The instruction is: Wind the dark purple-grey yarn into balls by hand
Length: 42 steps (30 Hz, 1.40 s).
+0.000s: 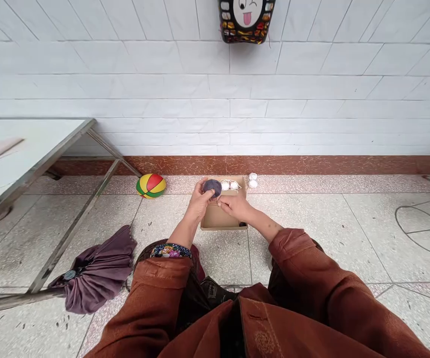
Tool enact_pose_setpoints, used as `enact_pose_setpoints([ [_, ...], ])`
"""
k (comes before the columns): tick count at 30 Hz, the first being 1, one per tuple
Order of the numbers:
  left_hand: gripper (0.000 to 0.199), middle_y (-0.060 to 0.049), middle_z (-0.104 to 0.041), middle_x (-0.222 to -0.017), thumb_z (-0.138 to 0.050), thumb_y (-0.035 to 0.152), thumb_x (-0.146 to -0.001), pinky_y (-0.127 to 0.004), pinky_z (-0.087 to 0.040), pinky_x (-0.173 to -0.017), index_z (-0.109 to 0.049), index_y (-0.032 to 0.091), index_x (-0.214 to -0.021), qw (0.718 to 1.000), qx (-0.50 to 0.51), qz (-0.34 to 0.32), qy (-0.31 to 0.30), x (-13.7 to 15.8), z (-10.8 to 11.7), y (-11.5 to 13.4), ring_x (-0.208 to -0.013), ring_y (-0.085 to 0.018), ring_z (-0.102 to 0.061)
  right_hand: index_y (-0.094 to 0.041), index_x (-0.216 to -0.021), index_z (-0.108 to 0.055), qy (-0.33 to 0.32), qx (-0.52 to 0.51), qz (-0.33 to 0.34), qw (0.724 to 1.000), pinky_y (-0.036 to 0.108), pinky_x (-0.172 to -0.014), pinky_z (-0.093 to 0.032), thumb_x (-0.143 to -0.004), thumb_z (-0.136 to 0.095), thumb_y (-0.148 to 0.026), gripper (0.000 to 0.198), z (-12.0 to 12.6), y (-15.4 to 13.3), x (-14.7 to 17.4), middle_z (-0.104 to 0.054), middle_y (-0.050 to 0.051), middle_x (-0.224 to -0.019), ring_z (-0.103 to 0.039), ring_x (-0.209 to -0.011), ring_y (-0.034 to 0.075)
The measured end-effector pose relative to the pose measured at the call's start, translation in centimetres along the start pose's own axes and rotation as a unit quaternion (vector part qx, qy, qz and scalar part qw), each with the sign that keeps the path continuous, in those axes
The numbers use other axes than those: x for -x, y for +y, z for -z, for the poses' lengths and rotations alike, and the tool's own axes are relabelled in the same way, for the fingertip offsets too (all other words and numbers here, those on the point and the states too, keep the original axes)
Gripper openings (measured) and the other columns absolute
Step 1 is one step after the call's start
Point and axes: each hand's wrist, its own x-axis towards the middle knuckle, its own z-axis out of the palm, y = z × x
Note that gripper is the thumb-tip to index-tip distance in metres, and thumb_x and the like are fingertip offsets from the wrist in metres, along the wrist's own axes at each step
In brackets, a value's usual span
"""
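My left hand (199, 200) is closed around a dark purple-grey ball of yarn (212, 187), with the thumb lying across its front. Close to its right, my right hand (234, 206) pinches a thin dark strand of yarn (217, 199) that hangs from the ball. Both hands are over a shallow cardboard box (218, 220) on the floor. Toward the box's far side lie two white yarn balls (229, 185). A small black thing (242, 224) sits in its near right corner. Just outside, by the wall, are more white yarn balls (252, 180).
A metal-framed table (80, 130) stands at the left. A striped ball (151, 185) rests by its leg, and a folded purple umbrella (103, 268) lies on the floor. A black basket (245, 36) is high on the tiled wall. A wire frame (423, 226) lies at right.
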Motion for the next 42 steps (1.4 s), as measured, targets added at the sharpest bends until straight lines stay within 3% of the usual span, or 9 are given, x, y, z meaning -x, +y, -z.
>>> enact_pose_setpoints([
  [4, 0.072, -0.007, -0.059, -0.124, -0.076, 0.030, -0.067, -0.032, -0.052, -0.083, -0.050, 0.024, -0.133, 0.998, -0.056, 0.010, 0.030, -0.1, 0.0, -0.5, -0.103, -0.020, -0.060, -0.020, -0.085, -0.063, -0.061, -0.097, 0.066, 0.991, 0.027, -0.066, -0.037, -0.099, -0.054, -0.033, 0.021, 1.0, -1.2, 1.4, -0.061, -0.002, -0.074, -0.052, -0.067, 0.014],
  [8, 0.076, -0.009, -0.059, -0.125, -0.075, 0.028, -0.066, -0.037, -0.049, -0.095, -0.048, 0.022, -0.136, 0.996, -0.087, 0.013, -0.007, 0.4, -0.1, -0.8, -0.113, -0.023, -0.058, -0.021, -0.089, -0.067, -0.039, -0.222, 0.061, 0.972, 0.026, -0.062, -0.037, -0.093, -0.062, -0.044, 0.023, 2.8, -1.6, 2.0, -0.055, -0.004, -0.067, -0.046, -0.060, 0.012],
  [13, 0.085, -0.008, -0.060, -0.120, -0.082, 0.026, -0.064, -0.041, -0.044, -0.101, -0.048, 0.023, -0.141, 0.980, -0.119, 0.038, -0.156, 1.1, -0.7, -1.0, -0.108, -0.023, -0.059, -0.022, -0.086, -0.070, 0.094, -0.327, 0.020, 0.940, 0.030, -0.071, -0.045, -0.086, -0.070, -0.049, 0.027, 5.2, -0.5, 1.0, -0.064, 0.000, -0.079, -0.056, -0.073, 0.015],
  [18, 0.084, -0.009, -0.061, -0.128, -0.084, 0.035, -0.067, -0.042, -0.041, -0.105, -0.051, 0.027, -0.144, 0.957, -0.029, 0.010, -0.288, 2.5, -1.7, -0.1, -0.116, -0.026, -0.058, -0.022, -0.082, -0.065, 0.185, -0.326, -0.054, 0.926, 0.029, -0.070, -0.043, -0.087, -0.066, -0.050, 0.029, 5.6, 1.6, -0.3, -0.061, -0.001, -0.076, -0.052, -0.071, 0.015],
  [22, 0.080, -0.011, -0.061, -0.133, -0.084, 0.039, -0.068, -0.042, -0.043, -0.105, -0.055, 0.026, -0.142, 0.966, 0.041, -0.007, -0.256, 2.6, -1.9, 1.0, -0.120, -0.027, -0.058, -0.022, -0.078, -0.062, 0.148, -0.201, -0.098, 0.963, 0.029, -0.064, -0.040, -0.088, -0.059, -0.048, 0.028, 3.7, 2.9, -0.6, -0.058, -0.001, -0.067, -0.050, -0.065, 0.017],
  [26, 0.065, -0.011, -0.065, -0.124, -0.083, 0.035, -0.069, -0.041, -0.044, -0.105, -0.061, 0.021, -0.128, 0.985, 0.063, -0.024, -0.158, 1.8, -1.5, 1.1, -0.116, -0.025, -0.060, -0.023, -0.083, -0.062, 0.109, -0.094, -0.065, 0.987, 0.031, -0.064, -0.040, -0.092, -0.051, -0.041, 0.023, 1.6, 2.7, -0.2, -0.062, 0.002, -0.071, -0.056, -0.069, 0.021],
  [33, 0.054, -0.009, -0.065, -0.119, -0.075, 0.021, -0.068, -0.043, -0.046, -0.104, -0.062, 0.020, -0.120, 0.992, -0.117, -0.056, 0.008, 0.9, -0.6, 0.2, -0.110, -0.024, -0.062, -0.024, -0.084, -0.063, -0.035, -0.142, 0.053, 0.988, 0.030, -0.063, -0.041, -0.094, -0.056, -0.043, 0.023, 1.5, -0.8, 1.6, -0.059, -0.001, -0.070, -0.051, -0.061, 0.016],
  [37, 0.059, -0.010, -0.061, -0.127, -0.077, 0.017, -0.064, -0.045, -0.045, -0.105, -0.065, 0.022, -0.122, 0.977, -0.199, -0.069, -0.017, 1.2, -0.4, 0.2, -0.116, -0.028, -0.058, -0.023, -0.087, -0.068, 0.008, -0.254, 0.039, 0.966, 0.029, -0.060, -0.041, -0.089, -0.066, -0.049, 0.026, 3.5, -1.4, 1.7, -0.061, 0.001, -0.076, -0.050, -0.063, 0.015],
  [42, 0.077, -0.009, -0.062, -0.121, -0.079, 0.021, -0.067, -0.047, -0.045, -0.103, -0.055, 0.024, -0.141, 0.968, -0.178, -0.010, -0.175, 2.1, -0.6, 0.5, -0.109, -0.026, -0.060, -0.023, -0.087, -0.065, 0.132, -0.331, -0.033, 0.934, 0.027, -0.055, -0.034, -0.087, -0.068, -0.055, 0.032, 5.0, 0.5, 0.3, -0.052, -0.003, -0.069, -0.039, -0.057, 0.012],
])
